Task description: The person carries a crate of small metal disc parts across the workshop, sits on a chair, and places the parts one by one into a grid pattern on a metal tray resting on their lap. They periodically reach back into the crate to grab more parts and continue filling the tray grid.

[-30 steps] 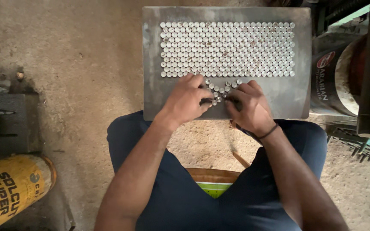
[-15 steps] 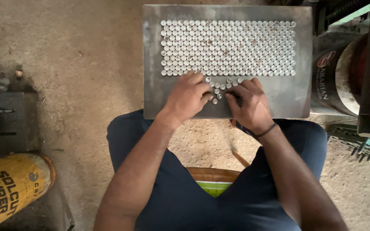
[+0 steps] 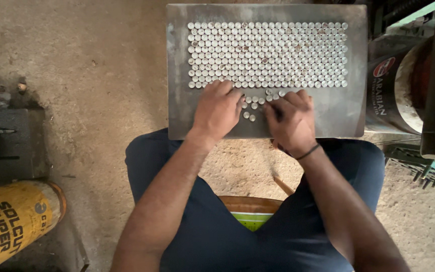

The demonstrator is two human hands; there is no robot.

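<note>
- Sandy workshop floor; a grey metal plate (image 3: 348,116) rests across your knees.
- Packed rows of small round metal caps (image 3: 267,54) fill its upper part; a few loose caps (image 3: 251,103) lie between your hands.
- Your left hand (image 3: 216,112) and right hand (image 3: 292,120) rest curled on the plate at the loose caps; whether either pinches one cannot be told.
- Risk: a knuckle nudging the nearest row would likely scatter the packed pattern.

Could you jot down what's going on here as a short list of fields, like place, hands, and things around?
Place: a person sits over a sandy floor
Work surface: grey metal plate
On it: neat rows of small round metal pieces, a few loose pieces below them
Left hand: resting on the loose pieces
Right hand: beside them, fingers curled
Nearby: yellow can, dark bucket
</note>
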